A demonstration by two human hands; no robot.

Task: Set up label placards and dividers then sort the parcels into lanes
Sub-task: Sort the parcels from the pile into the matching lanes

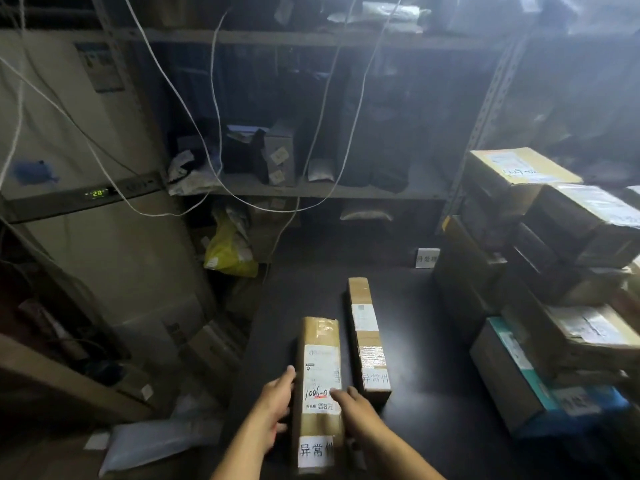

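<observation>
A long brown cardboard parcel (320,344) lies lengthwise on the dark table (433,341), with a white shipping label and a white placard with handwritten characters at its near end. My left hand (275,398) presses flat against its left side. My right hand (349,407) rests on its right top edge, fingers over the label. The parcel is clamped between both hands. A second long brown parcel (365,327) lies parallel just to the right, also with a white placard at its near end. A small white placard (427,258) stands at the table's far edge.
A tall stack of cardboard boxes (554,237) fills the table's right side, with a teal-edged box (519,375) at its base. Metal shelving (311,192) with parcels stands behind. White cables (214,98) hang down. A yellow bag (230,251) and a white appliance (86,150) are on the left.
</observation>
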